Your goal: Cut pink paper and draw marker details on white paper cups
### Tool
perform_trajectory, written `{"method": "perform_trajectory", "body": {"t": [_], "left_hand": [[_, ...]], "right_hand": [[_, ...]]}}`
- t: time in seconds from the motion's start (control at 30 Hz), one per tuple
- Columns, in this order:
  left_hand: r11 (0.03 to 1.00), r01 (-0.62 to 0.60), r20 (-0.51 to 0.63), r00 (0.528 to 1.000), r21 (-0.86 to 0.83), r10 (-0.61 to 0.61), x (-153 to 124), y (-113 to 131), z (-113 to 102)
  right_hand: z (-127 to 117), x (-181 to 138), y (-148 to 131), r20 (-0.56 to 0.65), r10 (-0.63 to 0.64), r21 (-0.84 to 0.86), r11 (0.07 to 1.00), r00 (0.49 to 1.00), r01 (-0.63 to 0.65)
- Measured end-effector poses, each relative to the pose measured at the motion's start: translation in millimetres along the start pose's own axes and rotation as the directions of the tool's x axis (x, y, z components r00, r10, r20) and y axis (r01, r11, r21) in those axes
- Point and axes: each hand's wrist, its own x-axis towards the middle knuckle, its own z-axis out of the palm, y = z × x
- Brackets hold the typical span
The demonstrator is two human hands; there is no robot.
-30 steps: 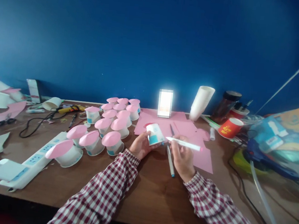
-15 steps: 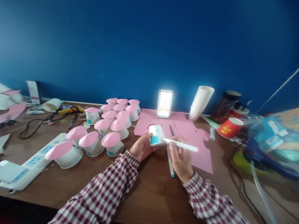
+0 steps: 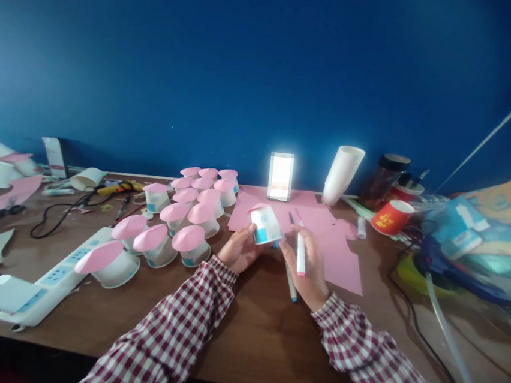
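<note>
Brown tabletop point(image 3: 242, 329), cluttered. Pink paper sheets point(image 3: 343, 260) lie at its far middle, and a group of pink-topped cups point(image 3: 190, 236) stands to their left. The left hand point(image 3: 238, 250) grasps a small white-and-blue paper cup point(image 3: 267, 224), held tilted above the tabletop, in front of the sheets. The right hand point(image 3: 309, 269) is closed around a white marker point(image 3: 300, 253), pink end toward the person, far end just beside the cup; contact cannot be confirmed. A second pen point(image 3: 290, 285) lies under the right hand. Judgement: marking goes best with the cup gripped lightly, uncrushed, and the marking hand's wrist braced.
</note>
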Motion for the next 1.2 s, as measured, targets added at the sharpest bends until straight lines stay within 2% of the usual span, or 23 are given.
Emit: {"method": "perform_trajectory", "body": {"t": [0.2,0.33,0.7,1.2], "left_hand": [[1.0,0.012,0.025,1.0,0.006,-0.012,-0.9,-3.7,5.9],[0.998,-0.041,0.058,0.998,0.056,0.038,-1.2,-7.2,6.9],[0.994,-0.085,0.015,0.996,0.064,0.084,4.4,-10.4,-2.3],[0.996,-0.064,-0.02,0.998,0.067,0.066,4.1,-9.9,-0.8]], "right_hand": [[0.2,0.0,0.6,0.02,0.003,-0.033,0.999,1.0,-0.003],[0.7,0.3,1.2,0.046,-0.035,-0.055,0.998,0.998,0.038],[2.9,-1.3,6.7,0.047,-0.127,-0.115,0.985,0.991,0.132],[2.1,-1.6,8.5,0.056,-0.079,-0.174,0.981,0.995,0.088]]}}
